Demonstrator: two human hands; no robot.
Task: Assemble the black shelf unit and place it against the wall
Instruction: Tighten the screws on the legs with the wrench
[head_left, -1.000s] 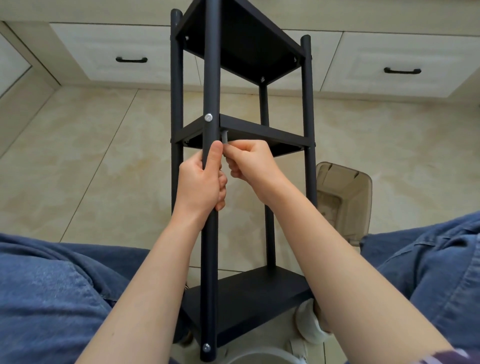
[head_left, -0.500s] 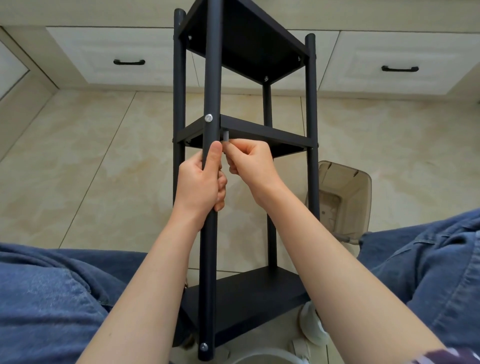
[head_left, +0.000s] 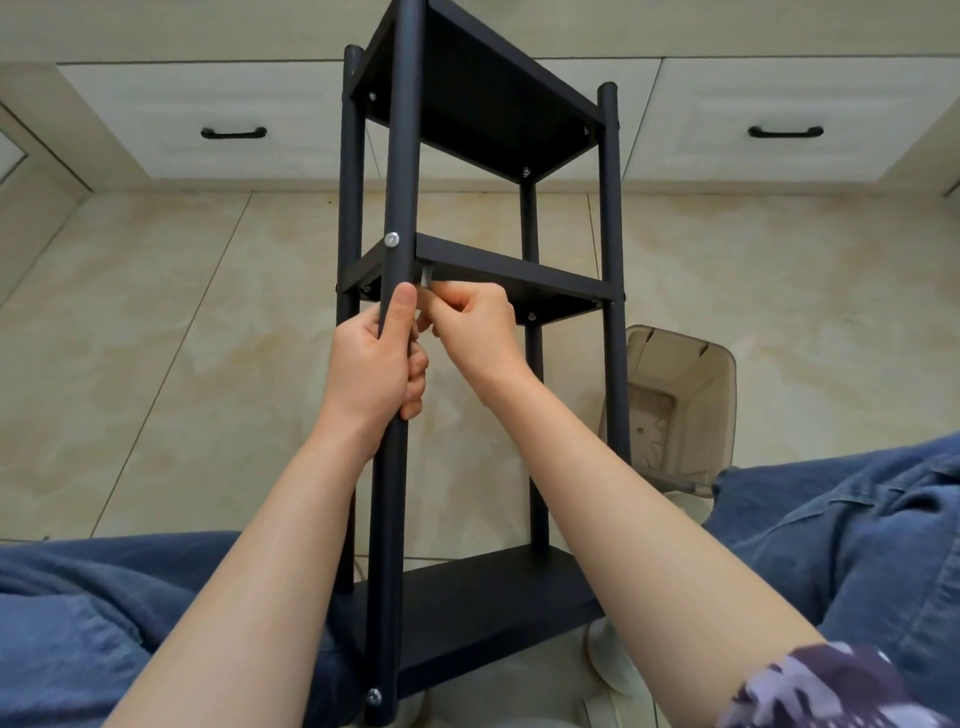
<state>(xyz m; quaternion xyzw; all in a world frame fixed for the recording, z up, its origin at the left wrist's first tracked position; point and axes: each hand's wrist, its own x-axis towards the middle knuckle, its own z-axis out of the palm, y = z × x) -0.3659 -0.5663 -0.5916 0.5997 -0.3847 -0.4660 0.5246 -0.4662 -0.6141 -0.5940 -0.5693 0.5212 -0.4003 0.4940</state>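
Black shelf unit (head_left: 467, 270): 3 shelves, 4 posts, upright btwn knees. Left hand (head_left: 371, 364) wrapped round near post; right hand (head_left: 475, 327) pinching small silver tool (head_left: 426, 275) under mid shelf. 1 beige bin (head_left: 680, 395) right of unit, contents unclear.

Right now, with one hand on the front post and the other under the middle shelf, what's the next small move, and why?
Probably keep turning the small metal tool with the right hand. Its tip sits at the corner under the middle shelf, beside the front post, which the left hand steadies in a full grip. Whether that joint is tight cannot be seen, so snug it before letting go.
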